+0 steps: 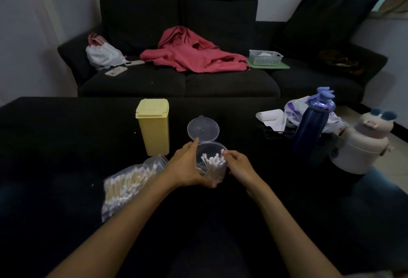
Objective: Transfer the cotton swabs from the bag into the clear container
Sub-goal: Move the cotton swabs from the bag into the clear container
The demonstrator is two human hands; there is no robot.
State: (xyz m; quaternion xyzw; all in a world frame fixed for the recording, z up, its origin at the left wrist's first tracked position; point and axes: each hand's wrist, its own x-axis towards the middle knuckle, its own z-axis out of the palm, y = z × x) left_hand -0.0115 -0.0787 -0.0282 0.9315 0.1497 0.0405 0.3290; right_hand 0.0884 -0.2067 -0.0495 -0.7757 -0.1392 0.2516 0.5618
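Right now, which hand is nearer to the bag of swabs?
Left. The left hand grips the clear container beside the bag; the right hand is on the container's far side.

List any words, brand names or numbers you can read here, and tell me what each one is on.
None can be read.
Plastic bag behind the dark blue bottle: purple print, too blurred to read.
Bag of cotton swabs: no label shows.
Yellow box, clear container, phone on the sofa: no visible text.
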